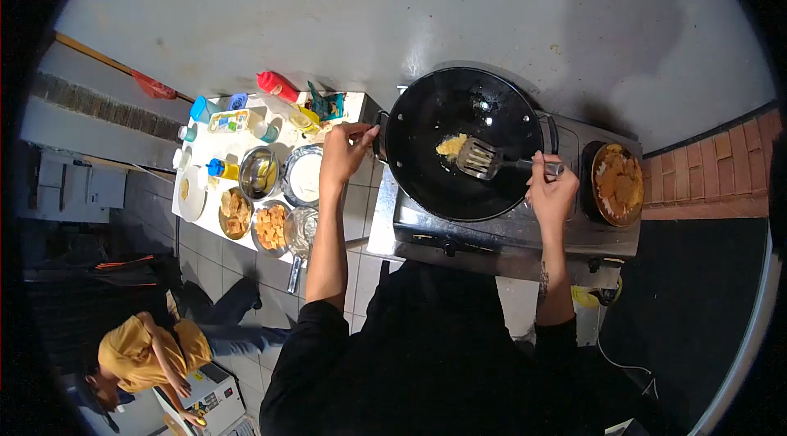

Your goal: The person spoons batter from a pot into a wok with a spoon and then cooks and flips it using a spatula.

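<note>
A black wok (pixel 426 190) sits on the stove, with a small heap of yellow minced food (pixel 452 146) on its oily bottom. My right hand (pixel 552 190) is closed round the handle of a slotted metal spatula (pixel 479 159), whose blade lies against the heap's right side. On the wok's left, my left hand (pixel 348 151) pinches the dark side handle (pixel 379 134). The far handle (pixel 552 134) on the right is free of my hands.
Left of the stove (pixel 508 227), a white table (pixel 215 227) carries bowls of cut food (pixel 270 227), bottles and a strainer (pixel 302 229). A pan of orange-brown food (pixel 618 183) stands at the stove's right end. A person in a yellow shirt (pixel 143 354) is at lower left.
</note>
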`<state>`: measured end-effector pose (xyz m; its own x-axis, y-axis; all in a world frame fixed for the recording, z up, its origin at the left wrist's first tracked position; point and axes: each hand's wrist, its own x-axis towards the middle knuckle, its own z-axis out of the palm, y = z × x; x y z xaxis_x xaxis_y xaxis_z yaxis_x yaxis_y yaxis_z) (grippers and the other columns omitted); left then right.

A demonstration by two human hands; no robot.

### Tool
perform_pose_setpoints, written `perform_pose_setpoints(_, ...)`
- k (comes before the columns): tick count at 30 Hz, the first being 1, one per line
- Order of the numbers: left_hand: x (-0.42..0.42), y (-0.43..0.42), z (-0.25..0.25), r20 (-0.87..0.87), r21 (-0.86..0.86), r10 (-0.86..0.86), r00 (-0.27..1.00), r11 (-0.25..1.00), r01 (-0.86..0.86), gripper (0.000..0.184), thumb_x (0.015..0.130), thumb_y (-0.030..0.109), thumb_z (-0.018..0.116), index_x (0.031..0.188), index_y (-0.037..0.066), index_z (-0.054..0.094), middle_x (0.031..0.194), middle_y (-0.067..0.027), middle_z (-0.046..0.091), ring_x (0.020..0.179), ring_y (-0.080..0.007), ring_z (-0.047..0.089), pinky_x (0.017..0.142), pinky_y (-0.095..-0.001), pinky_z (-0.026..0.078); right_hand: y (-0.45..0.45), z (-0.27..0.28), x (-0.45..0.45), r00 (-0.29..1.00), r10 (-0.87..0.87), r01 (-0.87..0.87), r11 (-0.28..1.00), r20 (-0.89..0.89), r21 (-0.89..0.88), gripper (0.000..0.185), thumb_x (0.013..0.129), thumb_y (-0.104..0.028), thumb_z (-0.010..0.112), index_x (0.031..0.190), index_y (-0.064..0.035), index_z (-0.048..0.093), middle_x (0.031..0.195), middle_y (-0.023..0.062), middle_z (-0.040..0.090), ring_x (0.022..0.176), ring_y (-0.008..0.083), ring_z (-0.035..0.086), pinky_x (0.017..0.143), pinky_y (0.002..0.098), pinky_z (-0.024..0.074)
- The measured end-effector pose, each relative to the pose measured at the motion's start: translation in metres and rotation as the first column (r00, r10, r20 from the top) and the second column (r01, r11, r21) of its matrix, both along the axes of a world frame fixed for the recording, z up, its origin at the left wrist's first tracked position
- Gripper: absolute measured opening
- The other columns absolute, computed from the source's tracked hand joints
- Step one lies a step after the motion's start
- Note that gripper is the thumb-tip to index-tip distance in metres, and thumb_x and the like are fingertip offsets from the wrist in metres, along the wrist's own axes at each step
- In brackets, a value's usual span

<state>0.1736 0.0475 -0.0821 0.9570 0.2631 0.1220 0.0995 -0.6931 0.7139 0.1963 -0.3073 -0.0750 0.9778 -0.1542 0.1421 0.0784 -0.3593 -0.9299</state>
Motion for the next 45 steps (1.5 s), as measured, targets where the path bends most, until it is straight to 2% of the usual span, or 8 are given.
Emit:
perform_pose_setpoints(2, -0.001, 0.000, 0.001, 0.008, 0.000, 0.006, 1.000, 1.000, -0.006, 0.037, 0.087, 0.029, 0.073, 0.096, -0.007, 0.072, 0.084, -0.0216, 0.071, 0.078, -0.0270, 0.071, 0.073, -0.0343, 0.053, -0.003, 0.001, 0.000, 0.996, -0.040, 0.052, 0.988, -0.084, 0.143, 0.025, 0.094, -0.018, 0.065, 0.083, 0.0038, 0.066, 0.053, 0.0056, 0.059, 0.041, 0.0102, 0.055, 0.041, 0.0269, 0.0395)
perform_pose_setpoints(15, -0.005, -0.004, -0.002, 0.049, 0.016, 0.039, 0.998, 0.999, -0.040, 0.035, 0.086, 0.029, 0.073, 0.096, -0.005, 0.073, 0.081, -0.0202, 0.071, 0.075, -0.0255, 0.069, 0.072, -0.0342, 0.053, -0.016, 0.005, -0.003, 0.995, -0.090, 0.082, 0.980, 0.033, 0.183, 0.025, 0.093, -0.015, 0.066, 0.076, 0.0026, 0.064, 0.051, 0.0038, 0.058, 0.043, 0.0073, 0.053, 0.042, 0.0253, 0.0383)
perform_pose_setpoints(21, -0.005, -0.007, -0.003, 0.035, -0.026, 0.077, 0.996, 0.997, -0.076, 0.031, 0.086, 0.026, 0.074, 0.096, -0.004, 0.073, 0.081, -0.0175, 0.072, 0.073, -0.0228, 0.069, 0.071, -0.0331, 0.053, -0.032, 0.004, -0.014, 0.981, -0.121, 0.133, 0.989, 0.152, -0.068, 0.024, 0.090, -0.012, 0.067, 0.070, 0.0021, 0.064, 0.053, 0.0048, 0.060, 0.050, 0.0084, 0.056, 0.050, 0.0273, 0.0420)
perform_pose_setpoints(35, -0.011, -0.008, -0.005, 0.094, -0.074, 0.106, 0.990, 0.992, -0.099, 0.031, 0.085, 0.023, 0.074, 0.099, -0.004, 0.072, 0.087, -0.0172, 0.073, 0.078, -0.0218, 0.070, 0.075, -0.0323, 0.053, -0.007, 0.003, -0.014, 0.972, -0.051, 0.104, 0.969, 0.230, -0.224, 0.023, 0.086, -0.012, 0.069, 0.067, 0.0004, 0.063, 0.052, 0.0104, 0.057, 0.043, 0.0215, 0.055, 0.050, 0.0341, 0.0410)
perform_pose_setpoints(37, -0.011, -0.006, -0.004, 0.094, -0.070, 0.106, 0.990, 0.993, -0.100, 0.030, 0.085, 0.023, 0.073, 0.099, -0.004, 0.073, 0.086, -0.0168, 0.073, 0.076, -0.0215, 0.069, 0.074, -0.0326, 0.053, -0.001, 0.005, -0.013, 0.968, -0.094, 0.146, 0.965, 0.232, -0.218, 0.022, 0.086, -0.012, 0.069, 0.068, 0.0004, 0.063, 0.052, 0.0109, 0.057, 0.043, 0.0197, 0.055, 0.050, 0.0334, 0.0408)
perform_pose_setpoints(39, -0.012, -0.007, -0.004, 0.090, -0.066, 0.102, 0.991, 0.993, -0.097, 0.030, 0.086, 0.023, 0.073, 0.100, -0.004, 0.073, 0.084, -0.0164, 0.073, 0.075, -0.0212, 0.068, 0.074, -0.0329, 0.053, 0.008, 0.006, -0.012, 0.929, -0.150, 0.197, 0.974, 0.339, -0.108, 0.030, 0.090, -0.010, 0.066, 0.065, 0.0048, 0.059, 0.048, 0.0038, 0.050, 0.049, 0.0035, 0.042, 0.047, 0.0273, 0.0348)
perform_pose_setpoints(43, -0.014, -0.010, 0.003, 0.040, -0.035, 0.122, 0.992, 0.992, -0.121, 0.032, 0.085, 0.026, 0.074, 0.098, -0.003, 0.073, 0.077, -0.0162, 0.070, 0.068, -0.0215, 0.065, 0.067, -0.0338, 0.050, 0.003, -0.009, -0.009, 0.938, -0.156, 0.203, 0.971, 0.310, -0.125, 0.030, 0.092, -0.014, 0.066, 0.068, 0.0038, 0.062, 0.050, 0.0031, 0.056, 0.048, 0.0046, 0.049, 0.047, 0.0258, 0.0378)
perform_pose_setpoints(45, -0.014, -0.013, 0.004, 0.001, -0.015, 0.134, 0.991, 0.991, -0.134, 0.032, 0.085, 0.027, 0.074, 0.098, -0.002, 0.073, 0.075, -0.0164, 0.069, 0.066, -0.0219, 0.064, 0.065, -0.0340, 0.049, 0.017, 0.002, -0.012, 0.958, -0.195, 0.194, 0.981, 0.209, 0.026, 0.029, 0.088, -0.012, 0.068, 0.065, 0.0027, 0.061, 0.049, 0.0069, 0.055, 0.046, 0.0093, 0.048, 0.048, 0.0319, 0.0374)
